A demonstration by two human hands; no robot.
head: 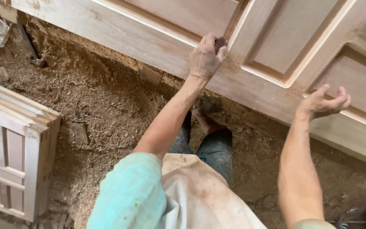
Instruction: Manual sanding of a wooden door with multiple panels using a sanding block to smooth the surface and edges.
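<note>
Two hands are on my feed, both up against a large pale wooden panelled door that runs slantwise across the far side of the view, from far left down to near right. The left hand is closed around a small dark block, maybe a sanding piece, though too little of it shows to be sure. It presses that block on the door's upright rail, between two recessed panels. The right hand is further right and nearer. Its fingers are loosely curled and hold nothing, and the fingertips hook over the moulded edge of another panel. Whether the palm itself touches the wood, I cannot tell.

Below the door lies a floor thick with brown sawdust and shavings. A small wooden offcut sits under the door's lower edge, left of the left forearm. On the near left stands a stack of smaller pale panelled wooden frames, well apart from both hands. I see the person's pale green sleeve, a dusty cream apron and dark jeans at near centre. One bare foot rests in the sawdust just under the door.
</note>
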